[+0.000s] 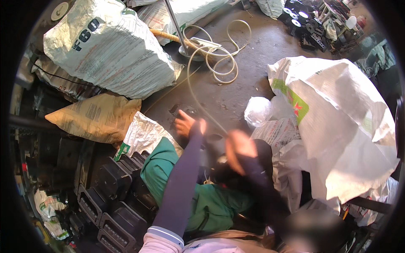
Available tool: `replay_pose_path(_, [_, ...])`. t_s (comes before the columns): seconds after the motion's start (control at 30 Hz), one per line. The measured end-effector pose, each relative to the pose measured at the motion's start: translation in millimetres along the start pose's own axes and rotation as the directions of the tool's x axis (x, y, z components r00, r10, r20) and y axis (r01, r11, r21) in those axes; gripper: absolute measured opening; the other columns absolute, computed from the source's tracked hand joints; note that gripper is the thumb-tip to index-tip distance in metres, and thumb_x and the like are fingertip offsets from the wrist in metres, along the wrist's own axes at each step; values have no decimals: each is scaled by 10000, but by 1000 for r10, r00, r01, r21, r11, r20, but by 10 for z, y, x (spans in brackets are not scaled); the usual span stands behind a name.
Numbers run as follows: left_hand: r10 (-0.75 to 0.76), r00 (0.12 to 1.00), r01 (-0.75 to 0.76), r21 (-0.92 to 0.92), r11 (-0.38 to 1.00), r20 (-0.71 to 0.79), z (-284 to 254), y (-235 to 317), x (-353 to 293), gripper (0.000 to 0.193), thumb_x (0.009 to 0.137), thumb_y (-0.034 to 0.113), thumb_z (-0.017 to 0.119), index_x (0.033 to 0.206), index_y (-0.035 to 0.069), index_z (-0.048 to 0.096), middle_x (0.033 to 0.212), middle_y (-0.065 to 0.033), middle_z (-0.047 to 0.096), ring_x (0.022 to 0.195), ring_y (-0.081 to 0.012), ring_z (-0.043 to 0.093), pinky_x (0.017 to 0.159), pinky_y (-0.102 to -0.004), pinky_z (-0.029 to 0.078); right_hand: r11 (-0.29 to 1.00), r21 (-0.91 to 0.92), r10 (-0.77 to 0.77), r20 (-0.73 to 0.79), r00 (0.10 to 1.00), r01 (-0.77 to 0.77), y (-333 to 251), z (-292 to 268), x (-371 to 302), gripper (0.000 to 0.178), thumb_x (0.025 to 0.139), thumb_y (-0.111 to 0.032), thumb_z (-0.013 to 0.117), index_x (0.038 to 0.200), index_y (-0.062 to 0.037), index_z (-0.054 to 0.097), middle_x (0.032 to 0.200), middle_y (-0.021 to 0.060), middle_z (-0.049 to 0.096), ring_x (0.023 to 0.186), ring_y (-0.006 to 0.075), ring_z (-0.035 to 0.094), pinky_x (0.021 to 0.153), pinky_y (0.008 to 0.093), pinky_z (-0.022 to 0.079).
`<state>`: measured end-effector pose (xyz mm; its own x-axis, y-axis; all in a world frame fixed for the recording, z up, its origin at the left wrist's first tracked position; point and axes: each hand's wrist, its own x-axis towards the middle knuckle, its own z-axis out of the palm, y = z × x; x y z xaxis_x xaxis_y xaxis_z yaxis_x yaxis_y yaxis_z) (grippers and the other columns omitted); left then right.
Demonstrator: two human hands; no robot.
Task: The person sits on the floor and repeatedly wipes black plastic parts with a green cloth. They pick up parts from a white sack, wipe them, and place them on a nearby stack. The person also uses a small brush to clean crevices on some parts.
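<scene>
My left hand (185, 124) is stretched out over the floor in the middle, its fingers curled at a small black plastic piece (190, 111). The hand partly hides this piece, so its exact kind does not show. To the right, my right hand (239, 151) is smeared by motion, and its fingers cannot be made out. A thin pale hose (198, 103) runs down from its coils to beside the right hand; whether the hand holds it, I cannot tell. Dark sleeves cover both forearms. A green cloth (162, 166) lies beneath my left forearm.
Stacked black plastic housings (114, 181) stand at the lower left. Large filled white sacks (114, 46) and a tan sack (97, 118) line the left. An open white sack (341, 122) bulges on the right, beside a clear plastic bag (258, 111). Black parts (301, 23) are heaped far right.
</scene>
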<state>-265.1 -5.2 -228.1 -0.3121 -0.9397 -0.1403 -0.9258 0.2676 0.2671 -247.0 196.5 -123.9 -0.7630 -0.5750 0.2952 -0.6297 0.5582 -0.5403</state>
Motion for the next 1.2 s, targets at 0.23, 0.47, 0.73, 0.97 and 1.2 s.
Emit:
replay_pose_path(0.23, [270,963,-118,-881,459,12,-1319,298,177,994,776,478,824,1483,5,310,1358,-219,513,1245,-317,522,1071,-398,397,920,-8,166,914,371,-391,101,1509,-1309,168,904,-154,575,1009,-41,640,926,183,655,845,374,670,689,483,522])
replay_pose_path(0.47, [826,547,493,-747,-446,-133,-1778,-466,180,459,1061,368,408,1347,40,555,1192,-106,654,1082,-263,643,933,-389,516,921,-55,196,921,337,-385,-51,1385,-1398,238,903,-181,589,1089,-35,620,956,206,671,856,352,689,730,457,539])
replay_pose_path(0.73, [813,579,595,-651,-471,-60,-1670,-667,242,844,924,727,506,1465,84,432,1356,-110,557,1226,-295,563,1033,-462,477,880,-279,464,676,572,-385,-484,482,-847,333,902,-211,605,1180,-27,596,990,232,690,869,327,710,776,428,558])
replay_pose_path(0.97, [830,541,577,-657,-485,-138,-1617,-714,364,868,877,689,628,1450,65,437,1314,-119,567,1175,-268,580,994,-464,501,818,417,139,524,840,-396,-613,-1176,-259,330,994,-143,573,1299,-19,537,1049,220,711,929,232,726,804,340,561])
replay_pose_path(1.2, [740,671,407,-821,-400,-28,-1657,-604,234,808,882,472,727,1479,42,395,1382,-126,532,1273,-287,536,1100,-431,432,928,273,103,472,876,-256,-1241,-1433,-175,316,998,-190,611,1212,0,477,893,228,703,836,391,712,734,431,550])
